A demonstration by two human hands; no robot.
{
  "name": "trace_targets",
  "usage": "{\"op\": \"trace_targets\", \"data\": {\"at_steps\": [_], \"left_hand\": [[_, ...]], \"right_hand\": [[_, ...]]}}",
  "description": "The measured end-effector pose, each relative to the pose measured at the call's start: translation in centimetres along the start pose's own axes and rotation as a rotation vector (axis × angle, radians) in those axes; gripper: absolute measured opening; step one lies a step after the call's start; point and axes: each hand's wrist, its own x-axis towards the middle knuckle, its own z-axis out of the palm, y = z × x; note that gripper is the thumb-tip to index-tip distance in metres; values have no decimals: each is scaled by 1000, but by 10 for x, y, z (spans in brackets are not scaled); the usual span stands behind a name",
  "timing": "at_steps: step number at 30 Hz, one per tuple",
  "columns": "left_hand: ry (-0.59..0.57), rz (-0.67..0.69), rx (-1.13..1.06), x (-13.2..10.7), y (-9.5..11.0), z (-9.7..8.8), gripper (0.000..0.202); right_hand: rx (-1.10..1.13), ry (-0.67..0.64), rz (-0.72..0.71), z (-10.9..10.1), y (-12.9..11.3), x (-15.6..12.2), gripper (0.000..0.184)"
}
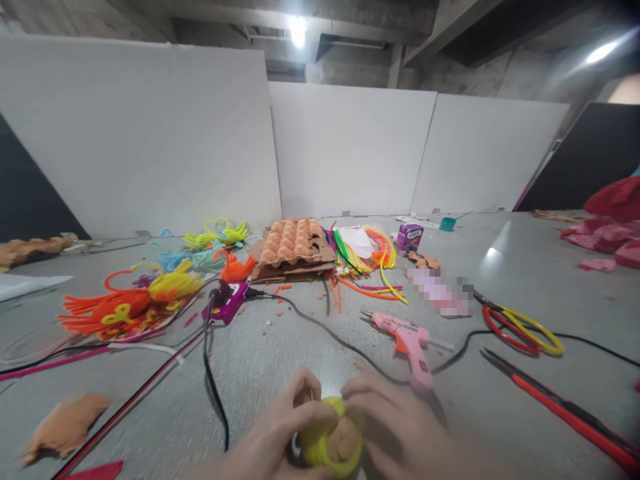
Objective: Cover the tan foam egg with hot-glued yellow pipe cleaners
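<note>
1. At bottom centre I see a yellow coil point(317, 448) around a tan core point(345, 441) — between both hands.
2. Left hand point(287, 423) clamps its left side; right hand point(395, 420), its right.
3. Beyond them lies a pink glue gun point(414, 343).

a craft workshop; glue gun point(409, 339), egg tray point(294, 241) and concrete beams point(350, 17) show it.

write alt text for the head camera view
A person's left hand and right hand hold a yellow coiled piece with a brown middle at a grey table. Beyond lie a pink glue gun and an egg tray.
</note>
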Motion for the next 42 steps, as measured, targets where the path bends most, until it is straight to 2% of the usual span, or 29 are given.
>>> {"op": "trace_targets", "data": {"at_steps": [6, 10, 14, 19, 23, 28, 34, 42], "left_hand": [[22, 0, -14, 1, 1, 0, 32], [-33, -9, 22, 0, 2, -3, 26], [-88, -8, 88, -1, 2, -4, 21], [-66, -14, 51, -1, 3, -3, 21], [-61, -21, -3, 1, 1, -3, 25], [-52, 5, -41, 0, -3, -3, 33], [-45, 1, -88, -1, 0, -3, 32], [-45, -1, -118, 0, -1, -4, 33]], "right_hand": [[-2, 2, -9, 2, 2, 1, 34], [-12, -16, -2, 0, -1, 3, 33], [1, -28, -1, 1, -1, 1, 25], [-7, 1, -13, 7, 5, 0, 29], [20, 21, 1, 9, 8, 2, 25], [7, -3, 17, 6, 6, 3, 23], [-10, 20, 71, 1, -4, 3, 25], [-67, -20, 76, -5, -6, 3, 26]]}}
